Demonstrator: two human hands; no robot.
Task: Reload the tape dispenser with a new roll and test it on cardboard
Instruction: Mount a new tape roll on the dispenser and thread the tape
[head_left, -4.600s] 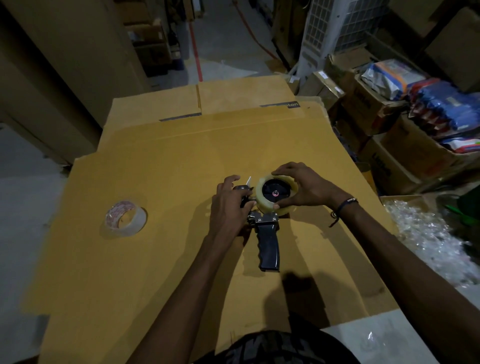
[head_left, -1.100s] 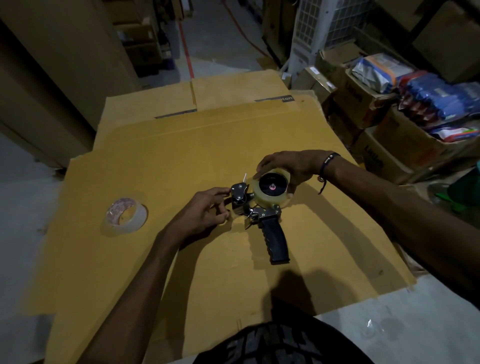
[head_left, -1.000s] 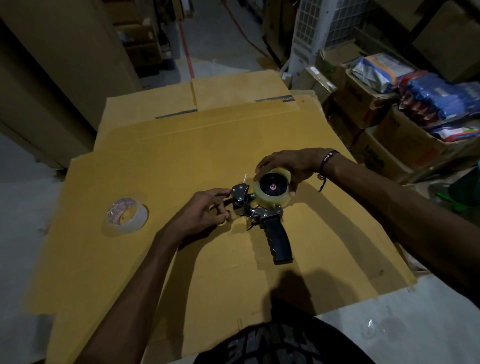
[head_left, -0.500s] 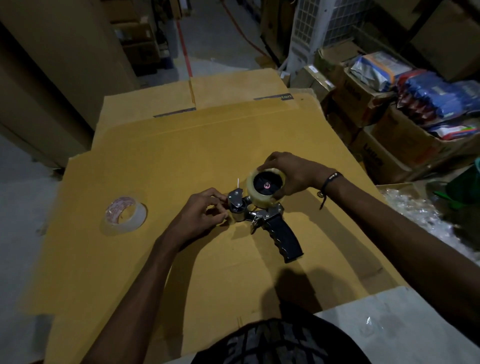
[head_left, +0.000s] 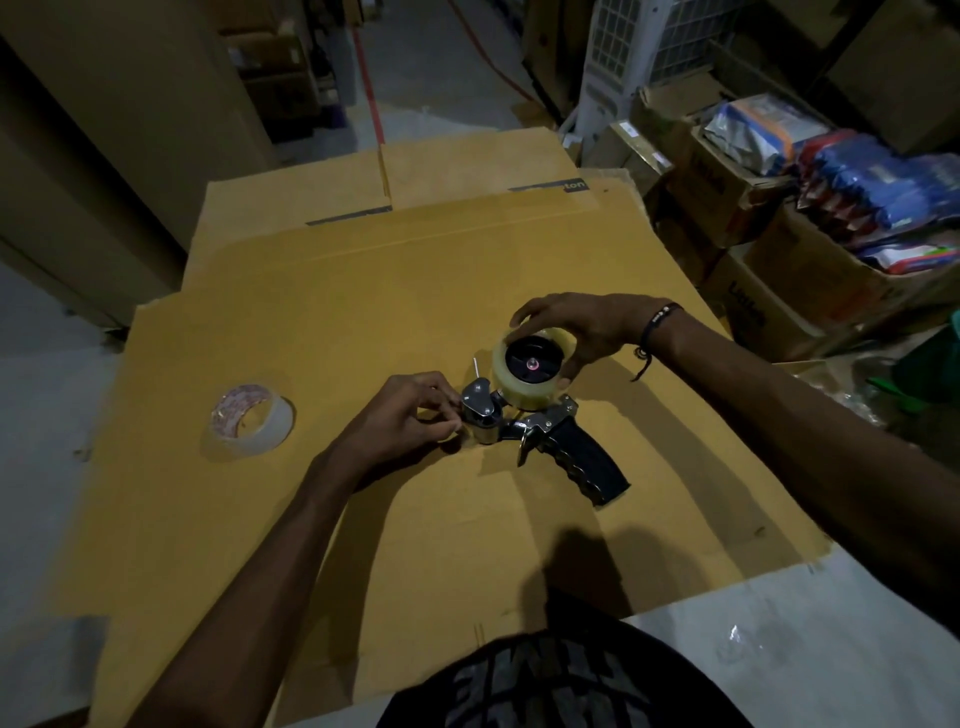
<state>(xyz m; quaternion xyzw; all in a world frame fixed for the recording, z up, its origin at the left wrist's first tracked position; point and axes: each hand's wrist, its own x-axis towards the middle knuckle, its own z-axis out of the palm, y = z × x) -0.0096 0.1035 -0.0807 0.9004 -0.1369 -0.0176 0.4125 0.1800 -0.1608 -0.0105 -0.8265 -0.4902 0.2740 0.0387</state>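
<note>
A tape dispenser (head_left: 545, 436) with a black pistol handle lies on its side on a flat sheet of cardboard (head_left: 363, 312). A pale, clear tape roll (head_left: 524, 387) sits on its black hub. My right hand (head_left: 576, 327) curls over the far side of that roll and grips it. My left hand (head_left: 410, 415) pinches at the metal front end of the dispenser, fingers closed together; whether a tape end is between them I cannot tell. A second, thinner tape roll (head_left: 252, 421) lies flat on the cardboard to the left.
Open cardboard boxes (head_left: 769, 291) full of packaged goods stand close on the right. A white grille unit (head_left: 634, 57) stands at the back. Tall brown panels (head_left: 119, 130) rise on the left. Crumpled clear plastic (head_left: 852, 395) lies at the right edge.
The dispenser's handle has swung from pointing toward me to pointing down-right. My right hand has shifted around the roll. My left hand stays pinched at the dispenser's front.
</note>
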